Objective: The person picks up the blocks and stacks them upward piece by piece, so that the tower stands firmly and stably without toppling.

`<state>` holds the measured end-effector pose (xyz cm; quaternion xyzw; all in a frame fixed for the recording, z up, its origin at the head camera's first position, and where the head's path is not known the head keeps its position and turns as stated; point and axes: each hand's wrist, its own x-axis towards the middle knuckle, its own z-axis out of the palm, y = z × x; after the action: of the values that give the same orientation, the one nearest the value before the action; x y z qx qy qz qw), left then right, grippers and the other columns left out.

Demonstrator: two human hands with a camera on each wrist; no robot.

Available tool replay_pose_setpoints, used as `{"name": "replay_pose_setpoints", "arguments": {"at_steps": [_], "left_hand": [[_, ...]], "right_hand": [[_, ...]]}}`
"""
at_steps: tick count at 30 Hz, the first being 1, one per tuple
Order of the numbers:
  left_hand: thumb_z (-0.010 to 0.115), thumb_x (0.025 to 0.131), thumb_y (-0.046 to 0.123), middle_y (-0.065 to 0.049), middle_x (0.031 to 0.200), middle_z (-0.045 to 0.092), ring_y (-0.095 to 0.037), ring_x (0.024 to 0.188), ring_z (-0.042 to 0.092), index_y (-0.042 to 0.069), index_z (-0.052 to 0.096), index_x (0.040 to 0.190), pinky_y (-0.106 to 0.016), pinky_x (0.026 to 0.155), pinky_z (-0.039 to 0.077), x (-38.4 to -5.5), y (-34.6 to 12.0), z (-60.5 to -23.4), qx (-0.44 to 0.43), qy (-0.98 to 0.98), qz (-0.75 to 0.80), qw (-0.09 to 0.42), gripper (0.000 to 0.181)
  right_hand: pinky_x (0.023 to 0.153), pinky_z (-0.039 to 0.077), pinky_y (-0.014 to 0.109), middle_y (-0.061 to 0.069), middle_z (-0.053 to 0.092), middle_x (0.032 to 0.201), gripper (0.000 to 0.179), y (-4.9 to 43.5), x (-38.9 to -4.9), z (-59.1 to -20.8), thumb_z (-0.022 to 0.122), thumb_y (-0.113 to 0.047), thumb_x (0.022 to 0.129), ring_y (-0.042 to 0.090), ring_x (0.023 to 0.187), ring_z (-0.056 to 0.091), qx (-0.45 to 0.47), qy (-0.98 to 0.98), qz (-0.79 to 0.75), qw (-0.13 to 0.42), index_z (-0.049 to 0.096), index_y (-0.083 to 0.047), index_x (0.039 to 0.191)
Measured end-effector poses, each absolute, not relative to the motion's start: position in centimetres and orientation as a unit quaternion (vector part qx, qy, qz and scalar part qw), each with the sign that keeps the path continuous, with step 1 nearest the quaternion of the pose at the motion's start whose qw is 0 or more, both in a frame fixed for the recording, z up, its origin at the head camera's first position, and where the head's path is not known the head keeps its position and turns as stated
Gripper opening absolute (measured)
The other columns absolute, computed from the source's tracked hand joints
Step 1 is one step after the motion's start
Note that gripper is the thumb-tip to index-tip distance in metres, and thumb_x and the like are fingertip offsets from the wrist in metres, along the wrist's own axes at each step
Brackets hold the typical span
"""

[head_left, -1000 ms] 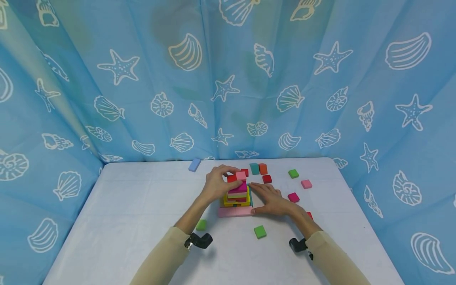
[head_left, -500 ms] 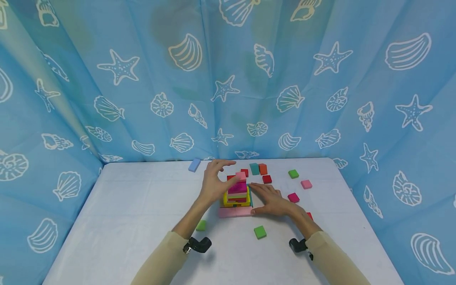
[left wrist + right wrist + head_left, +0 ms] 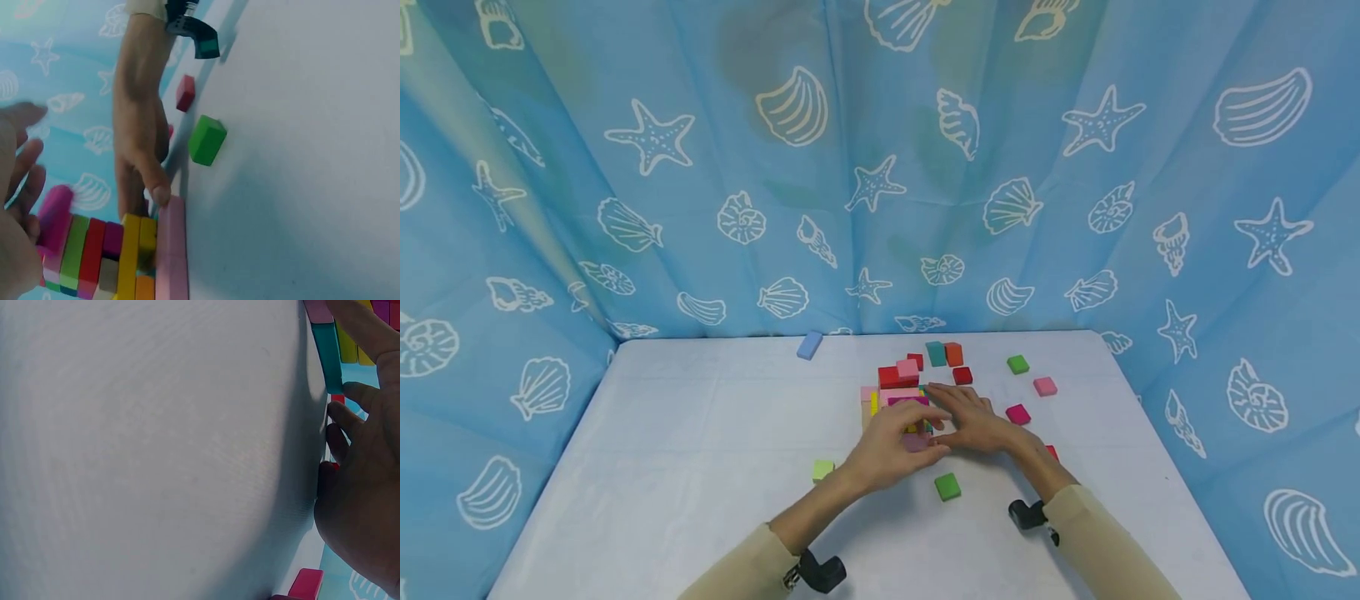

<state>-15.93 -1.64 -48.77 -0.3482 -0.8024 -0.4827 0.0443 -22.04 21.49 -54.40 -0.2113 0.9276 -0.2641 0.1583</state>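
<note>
A stack of coloured blocks stands between the hands, with a red block [image 3: 891,378] and a small pink block [image 3: 907,368] at its top rear. A magenta block [image 3: 56,215], blurred and tilted, hangs off the stack's upper front beside the left hand's fingers. My left hand [image 3: 891,447] crosses the stack's front, fingers curved loosely with a gap before the thumb; nothing shows in that gap. My right hand [image 3: 977,423] rests along the right side. Its thumb touches a pink base block [image 3: 172,250], and its fingers lie by a teal block [image 3: 327,356].
Loose green [image 3: 947,487] and light green [image 3: 823,471] blocks lie in front on the white table [image 3: 685,450]. Several others, including magenta [image 3: 1018,414] and teal [image 3: 936,354] ones, lie to the right and behind. A blue block [image 3: 809,346] lies at the back edge.
My left hand has left the red and small pink blocks and moved down and right across the front. The magenta block has shifted forward and right, baring a pink layer. My right hand stays.
</note>
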Motion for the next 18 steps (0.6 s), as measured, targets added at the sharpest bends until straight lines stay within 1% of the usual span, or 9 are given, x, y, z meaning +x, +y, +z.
{"name": "replay_pose_setpoints", "arguments": {"at_steps": [4,7,9,12,15,18], "left_hand": [[0.080,0.087,0.027,0.010,0.118,0.067,-0.010,0.114,0.060,0.024,0.064,0.131,-0.027,0.090,0.055,-16.0,-1.8,-48.7,-0.316,-0.835,-0.446,0.056,0.047],[0.080,0.087,0.027,0.009,0.125,0.064,-0.010,0.122,0.056,0.025,0.065,0.130,-0.026,0.093,0.053,-16.3,-2.1,-48.6,-0.301,-0.844,-0.441,0.045,0.046],[0.081,0.086,0.028,0.009,0.129,0.063,-0.011,0.124,0.055,0.024,0.066,0.129,-0.026,0.093,0.053,-16.4,-2.2,-48.6,-0.295,-0.844,-0.446,0.037,0.046],[0.081,0.086,0.026,0.008,0.131,0.062,-0.012,0.122,0.056,0.023,0.066,0.129,-0.029,0.091,0.055,-16.6,-2.4,-48.4,-0.287,-0.839,-0.462,0.030,0.046],[0.082,0.085,0.022,0.007,0.128,0.063,-0.013,0.118,0.060,0.019,0.067,0.129,-0.033,0.091,0.056,-16.8,-2.6,-48.2,-0.278,-0.832,-0.480,0.027,0.046],[0.082,0.085,0.018,0.005,0.121,0.066,-0.016,0.113,0.064,0.017,0.068,0.127,-0.037,0.089,0.057,-16.8,-2.9,-48.0,-0.267,-0.826,-0.495,0.023,0.045]], "right_hand": [[0.111,0.008,0.076,0.003,0.026,0.165,0.107,21.2,-21.9,-54.4,0.085,-0.053,0.071,0.037,0.151,0.017,-0.203,0.926,-0.272,0.163,0.027,-0.035,0.159],[0.111,0.008,0.076,0.002,0.027,0.165,0.107,21.2,-21.9,-54.5,0.085,-0.055,0.071,0.036,0.151,0.017,-0.201,0.926,-0.274,0.167,0.027,-0.035,0.159],[0.111,0.009,0.076,0.001,0.027,0.165,0.108,21.2,-21.8,-54.6,0.085,-0.057,0.070,0.035,0.151,0.018,-0.201,0.927,-0.271,0.166,0.027,-0.036,0.159],[0.111,0.010,0.076,-0.001,0.026,0.165,0.108,21.3,-21.9,-54.5,0.084,-0.059,0.070,0.035,0.152,0.017,-0.199,0.929,-0.266,0.161,0.026,-0.037,0.159],[0.112,0.010,0.075,-0.003,0.025,0.165,0.109,21.4,-22.1,-54.6,0.083,-0.062,0.070,0.033,0.152,0.016,-0.199,0.932,-0.258,0.159,0.025,-0.039,0.159],[0.112,0.012,0.076,-0.003,0.024,0.165,0.108,21.5,-22.2,-54.8,0.081,-0.063,0.071,0.034,0.152,0.016,-0.208,0.931,-0.257,0.157,0.024,-0.039,0.159]]}}
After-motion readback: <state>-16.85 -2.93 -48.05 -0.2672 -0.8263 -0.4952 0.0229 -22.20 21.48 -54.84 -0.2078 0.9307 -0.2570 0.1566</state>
